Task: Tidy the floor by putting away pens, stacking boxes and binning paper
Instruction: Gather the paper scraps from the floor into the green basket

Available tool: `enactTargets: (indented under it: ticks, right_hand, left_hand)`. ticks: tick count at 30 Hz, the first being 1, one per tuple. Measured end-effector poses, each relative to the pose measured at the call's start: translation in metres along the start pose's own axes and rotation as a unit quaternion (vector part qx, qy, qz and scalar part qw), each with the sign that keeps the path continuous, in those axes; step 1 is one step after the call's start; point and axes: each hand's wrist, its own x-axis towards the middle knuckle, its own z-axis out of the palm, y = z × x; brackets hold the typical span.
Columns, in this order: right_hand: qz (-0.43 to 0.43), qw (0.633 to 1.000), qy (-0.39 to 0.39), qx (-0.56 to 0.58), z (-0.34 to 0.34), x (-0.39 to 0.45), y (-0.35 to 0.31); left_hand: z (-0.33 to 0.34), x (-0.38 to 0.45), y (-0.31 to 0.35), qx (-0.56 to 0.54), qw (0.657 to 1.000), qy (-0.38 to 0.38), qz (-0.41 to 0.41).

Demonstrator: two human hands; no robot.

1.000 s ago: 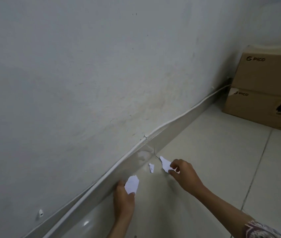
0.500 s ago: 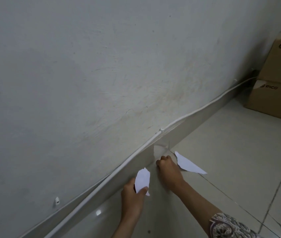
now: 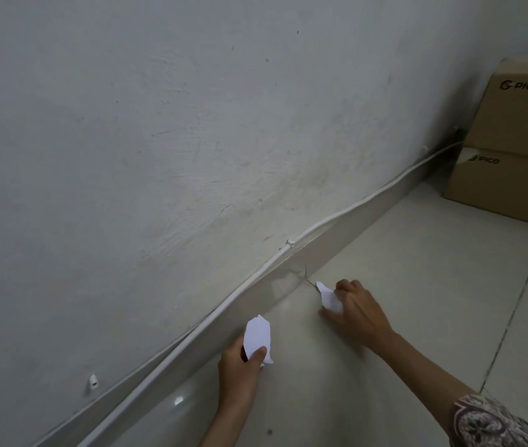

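Note:
My left hand [image 3: 240,374] is low at the centre, by the skirting board, pinching a white scrap of paper [image 3: 257,337] that sticks up from its fingers. To the right, my right hand [image 3: 357,312] is down on the tiled floor near the wall, its fingers closed over another white paper scrap [image 3: 328,296] whose tip pokes out to the left. Two brown cardboard boxes [image 3: 520,156] marked PICO stand stacked in the far right corner.
A grey wall fills the upper left. A white cable [image 3: 288,250] runs along the top of the skirting board [image 3: 337,253], held by clips. Pale floor tiles [image 3: 433,285] with dark joints stretch from my hands to the boxes.
The small scrap that lay between my hands is gone from the floor. My right hand swept left over it, then returned right and gathered the larger sheet into its fingers. The left hand stayed put.

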Motion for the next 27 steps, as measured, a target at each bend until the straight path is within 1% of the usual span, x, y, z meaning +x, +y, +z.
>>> enactTargets:
  ticks: [2,5,8,11,14,18,21,23,25,27]
  right_hand:
    - [0.019,0.998,-0.034,-0.054,0.004,-0.005,-0.001]
    - [-0.002,0.99,-0.046,-0.13,0.009,-0.004,-0.007]
    - [-0.014,0.99,-0.047,-0.131,0.008,-0.004,-0.009]
    - [0.009,0.996,-0.039,-0.078,0.0,-0.008,-0.012]
    - [0.046,0.999,0.002,-0.004,-0.015,-0.02,-0.009]
    - [0.082,0.99,0.044,0.105,-0.042,-0.049,-0.003]
    - [0.097,0.982,0.062,0.151,-0.066,-0.073,-0.004]
    - [0.104,0.981,0.051,0.158,-0.084,-0.089,-0.007]
    - [0.101,0.984,0.01,0.148,-0.105,-0.105,-0.012]
    - [0.096,0.986,-0.009,0.138,-0.128,-0.12,-0.017]
  left_hand:
    - [0.001,0.0,0.001,-0.006,1.0,0.004,-0.004]
    - [0.003,-0.002,0.004,-0.014,1.0,0.0,-0.01]
    - [0.003,-0.006,0.007,-0.018,1.0,-0.008,-0.011]
    - [0.004,-0.008,0.013,-0.022,1.0,-0.013,-0.013]
    - [0.008,-0.012,0.026,-0.017,1.0,-0.023,-0.008]
    - [0.017,-0.022,0.05,0.001,0.999,-0.051,0.012]
    - [0.022,-0.034,0.069,0.007,0.997,-0.07,0.028]
    - [0.023,-0.047,0.081,0.01,0.996,-0.078,0.039]
    - [0.026,-0.059,0.089,0.02,0.996,-0.078,0.048]
    - [0.028,-0.071,0.1,0.026,0.995,-0.081,0.061]
